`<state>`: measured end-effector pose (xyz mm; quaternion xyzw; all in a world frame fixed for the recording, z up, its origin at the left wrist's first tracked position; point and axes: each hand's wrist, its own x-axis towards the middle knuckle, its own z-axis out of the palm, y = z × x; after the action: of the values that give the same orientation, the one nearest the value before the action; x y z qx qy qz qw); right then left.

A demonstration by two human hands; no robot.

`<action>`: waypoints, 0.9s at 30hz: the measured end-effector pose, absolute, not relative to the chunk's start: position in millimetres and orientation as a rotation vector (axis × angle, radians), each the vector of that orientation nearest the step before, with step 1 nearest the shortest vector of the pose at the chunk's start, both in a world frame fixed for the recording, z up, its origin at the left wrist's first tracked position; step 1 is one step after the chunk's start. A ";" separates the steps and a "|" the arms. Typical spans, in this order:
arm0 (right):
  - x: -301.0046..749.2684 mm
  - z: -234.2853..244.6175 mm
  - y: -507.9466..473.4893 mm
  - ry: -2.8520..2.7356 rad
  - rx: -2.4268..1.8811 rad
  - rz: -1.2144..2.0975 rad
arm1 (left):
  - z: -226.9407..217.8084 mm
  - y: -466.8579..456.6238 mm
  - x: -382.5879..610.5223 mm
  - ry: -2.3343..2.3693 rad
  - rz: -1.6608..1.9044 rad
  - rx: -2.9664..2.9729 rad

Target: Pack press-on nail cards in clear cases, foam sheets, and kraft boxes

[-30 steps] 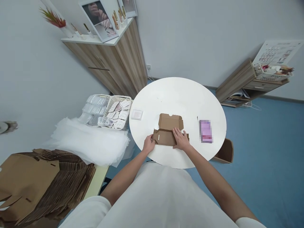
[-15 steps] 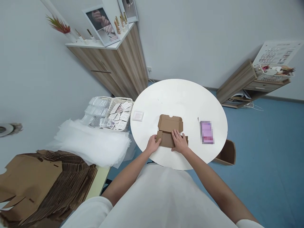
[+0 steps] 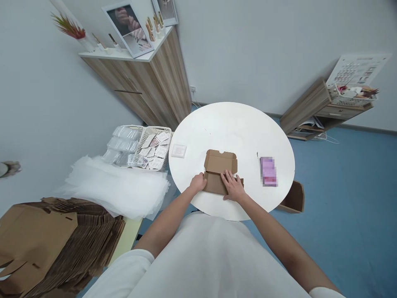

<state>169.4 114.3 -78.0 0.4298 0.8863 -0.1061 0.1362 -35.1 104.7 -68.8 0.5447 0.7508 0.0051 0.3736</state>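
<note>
A brown cardboard box point(image 3: 221, 162), partly folded with its lid flap laid back, rests on the white oval table point(image 3: 235, 124). My left hand point(image 3: 197, 182) grips the box's left side, fingers closed around the edge. Over the right part of the box base lies my right hand point(image 3: 233, 186), fingers spread on the cardboard. Right of the box is a purple and pink item point(image 3: 269, 171), blurred out in the picture. A small clear packet point(image 3: 179, 151) lies near the table's left edge.
At left stand a basket of printed cards point(image 3: 155, 148), a basket of clear plastic cases point(image 3: 125, 140), white foam sheets point(image 3: 120, 186) and stacked flat cardboard point(image 3: 83, 236). An open brown box point(image 3: 294, 198) is on the floor at right. A wooden cabinet point(image 3: 155, 78) stands behind.
My left hand has closed more around the box's left side, and that side panel appears folded inward. My right hand stays on the base. The whole view has shifted slightly.
</note>
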 end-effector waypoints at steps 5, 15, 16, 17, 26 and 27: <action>169.1 -78.7 114.5 2.586 1.240 -0.286 | -72.5 103.4 -30.7 1.969 -0.083 1.445; 168.7 -76.6 120.7 2.592 1.222 -0.261 | -72.8 95.1 -36.1 1.958 -0.025 1.482; 169.5 -76.6 121.7 2.595 1.220 -0.260 | -70.2 91.2 -38.9 1.935 0.019 1.503; 170.5 -76.9 122.6 2.599 1.218 -0.258 | -67.3 87.0 -41.7 1.901 0.065 1.539; 173.5 -80.8 127.3 2.603 1.188 -0.257 | -45.9 97.4 -35.5 1.671 -0.264 1.792; 172.8 -79.2 127.1 2.597 1.190 -0.265 | -45.4 102.1 -33.5 1.668 -0.293 1.781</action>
<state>172.8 127.1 -79.2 0.4108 0.8968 -0.0915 0.1361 -33.5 102.1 -45.4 0.6827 0.6393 -0.1125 0.3353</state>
